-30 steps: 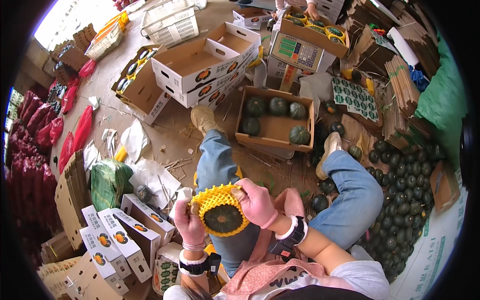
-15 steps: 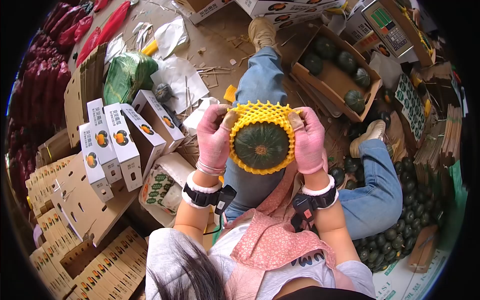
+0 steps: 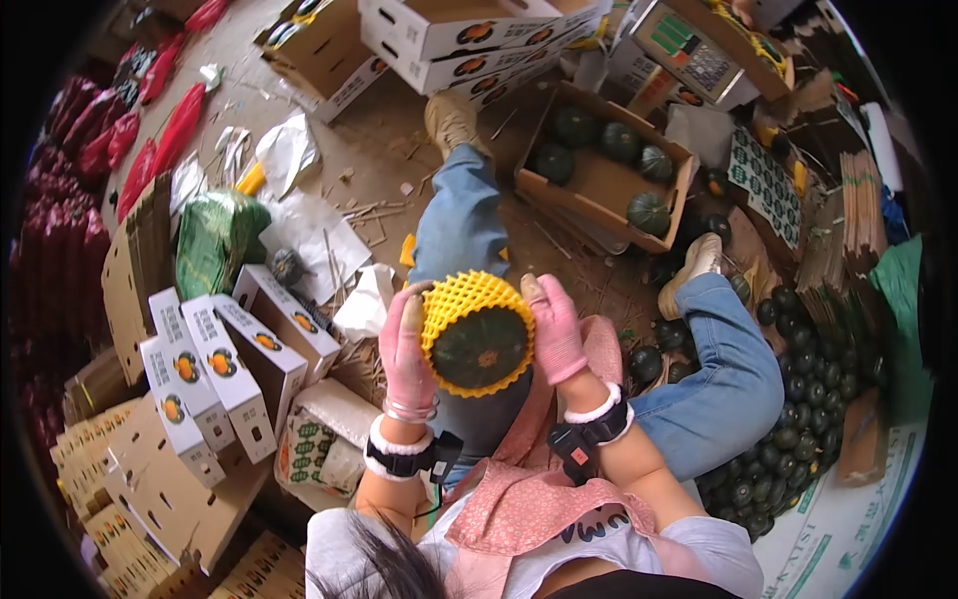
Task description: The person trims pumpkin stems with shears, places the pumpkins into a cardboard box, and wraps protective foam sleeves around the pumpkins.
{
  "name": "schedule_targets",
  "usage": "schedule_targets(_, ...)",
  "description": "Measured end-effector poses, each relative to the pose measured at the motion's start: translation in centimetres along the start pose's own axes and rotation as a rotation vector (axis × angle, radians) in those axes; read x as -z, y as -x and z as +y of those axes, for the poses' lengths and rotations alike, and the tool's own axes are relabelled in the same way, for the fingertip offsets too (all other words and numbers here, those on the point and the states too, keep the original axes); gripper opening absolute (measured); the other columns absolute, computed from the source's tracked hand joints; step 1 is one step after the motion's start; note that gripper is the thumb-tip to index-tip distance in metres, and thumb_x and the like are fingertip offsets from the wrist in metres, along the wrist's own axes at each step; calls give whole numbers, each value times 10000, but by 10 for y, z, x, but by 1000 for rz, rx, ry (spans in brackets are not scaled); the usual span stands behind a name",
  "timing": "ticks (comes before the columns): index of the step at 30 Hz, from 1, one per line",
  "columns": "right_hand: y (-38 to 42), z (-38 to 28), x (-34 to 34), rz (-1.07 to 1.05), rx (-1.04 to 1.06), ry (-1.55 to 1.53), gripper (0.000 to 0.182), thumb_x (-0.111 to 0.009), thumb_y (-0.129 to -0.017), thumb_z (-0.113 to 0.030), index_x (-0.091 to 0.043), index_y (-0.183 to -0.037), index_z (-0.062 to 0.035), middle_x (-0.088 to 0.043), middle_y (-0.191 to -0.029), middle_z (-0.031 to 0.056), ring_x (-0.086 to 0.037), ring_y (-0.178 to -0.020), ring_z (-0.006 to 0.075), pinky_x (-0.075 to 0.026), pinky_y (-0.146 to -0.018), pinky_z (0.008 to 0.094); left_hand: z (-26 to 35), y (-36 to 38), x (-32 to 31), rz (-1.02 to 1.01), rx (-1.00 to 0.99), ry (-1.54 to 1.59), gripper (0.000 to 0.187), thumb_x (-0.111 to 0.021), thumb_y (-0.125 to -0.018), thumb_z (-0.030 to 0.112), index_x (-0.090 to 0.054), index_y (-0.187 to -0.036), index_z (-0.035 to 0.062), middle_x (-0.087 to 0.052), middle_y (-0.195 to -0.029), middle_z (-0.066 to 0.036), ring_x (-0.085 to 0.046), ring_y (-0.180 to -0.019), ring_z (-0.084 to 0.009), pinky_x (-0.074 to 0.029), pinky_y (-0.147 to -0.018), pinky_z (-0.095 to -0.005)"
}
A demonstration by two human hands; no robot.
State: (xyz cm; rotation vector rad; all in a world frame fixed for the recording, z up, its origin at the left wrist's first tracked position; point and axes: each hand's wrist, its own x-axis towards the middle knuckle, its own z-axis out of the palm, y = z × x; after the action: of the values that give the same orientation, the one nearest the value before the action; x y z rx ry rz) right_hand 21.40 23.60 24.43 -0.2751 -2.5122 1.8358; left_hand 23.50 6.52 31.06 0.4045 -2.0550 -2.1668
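Between my two pink-gloved hands is a round dark green pumpkin [image 3: 484, 349], held above my lap. A yellow foam net [image 3: 454, 297] wraps its upper and left sides, and its scalloped edge runs round the bare face with the pale round scar. My left hand [image 3: 404, 344] presses along the left side of the net, thumb upward. On the right, my right hand [image 3: 556, 331] grips the net's edge with thumb and fingers. The far side of the pumpkin is hidden.
An open cardboard box [image 3: 606, 185] holds several pumpkins ahead on the right. White printed boxes [image 3: 235, 364] lean at my left. A heap of small dark pumpkins [image 3: 788, 439] lies by my bent leg. Stacked white cartons [image 3: 459, 40] and a scale [image 3: 687, 45] stand farther off.
The whole view has shifted, so most things sit lower or farther left. The pumpkin's bare face has turned slightly down and right, with more net showing at its upper left.
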Motion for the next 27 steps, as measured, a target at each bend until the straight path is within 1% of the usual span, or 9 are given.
schedule_targets(2,4,-9,-5,77,-20,-9,286,-512,-942,-328,-504,-844,-59,-536,-731,184,-520,-650,361,-433,-584,359,-3,2,8,-97,206,191,419,-382,-975,301,-512,-1199,-28,-594,-1112,-97,-550,-1041,-175,-400,-933,-291)
schedule_targets(4,10,-34,12,-109,-99,-359,318,-532,-931,-347,-537,-904,-31,-600,-817,96,-598,-782,201,-451,-674,321,16,13,-4,-85,214,366,478,-416,-961,336,-455,-1269,-28,-558,-1203,-126,-534,-1113,-196,-381,-982,-304)
schedule_targets(6,12,-73,31,-302,-41,-307,508,-643,-844,-419,-514,-1098,2,-593,-993,100,-580,-964,196,-459,-817,323,35,20,-21,-107,126,356,596,-468,-931,404,-379,-1333,-27,-508,-1274,-145,-514,-1161,-226,-375,-1008,-334)
schedule_targets(9,6,-84,41,-477,222,-210,1132,-825,-576,-512,-252,-1391,24,-355,-1347,197,-324,-1298,308,-241,-1096,383,28,21,-40,-76,13,358,760,-514,-884,504,-289,-1382,-24,-454,-1319,-164,-493,-1183,-265,-398,-998,-381)
schedule_targets(13,-11,-87,54,-404,364,-273,1350,-922,-438,-344,-81,-1441,-10,-286,-1368,191,-308,-1292,334,-260,-1086,391,35,20,-68,-246,-133,216,778,-440,-904,538,-212,-1440,22,-342,-1417,-165,-393,-1275,-285,-298,-1074,-398)
schedule_targets(18,-58,-88,80,-389,433,-292,1173,-881,-504,-258,-176,-1417,-46,-347,-1317,151,-368,-1238,268,-297,-1061,374,39,-16,-94,-495,-281,448,886,-317,-897,651,-81,-1471,18,-131,-1527,-158,-187,-1393,-296,-151,-1132,-409)
schedule_targets(21,-93,-90,86,-474,157,-648,960,-824,-588,-225,-281,-1362,-61,-413,-1259,109,-412,-1188,216,-344,-1021,346,44,-90,-49,-761,-440,-250,889,-259,-906,644,-230,-1406,-91,-238,-1475,-248,-193,-1394,-312,-152,-1129,-384)
schedule_targets(24,-161,-21,95,-185,233,-246,897,-825,-567,-237,-360,-1321,-97,-428,-1186,136,-440,-1131,266,-367,-999,362,26,-133,-2,-305,-492,-276,698,-335,-958,520,-368,-1365,-46,-398,-1407,-183,-348,-1325,-301,-231,-1106,-371)
schedule_targets(27,-204,27,105,9,116,261,904,-836,-528,-292,-391,-1303,-158,-437,-1142,180,-440,-1105,352,-365,-995,401,-71,-152,73,-14,-180,-646,337,-472,-958,247,-557,-1185,13,-591,-1180,-132,-575,-1033,-237,-423,-914,-323)
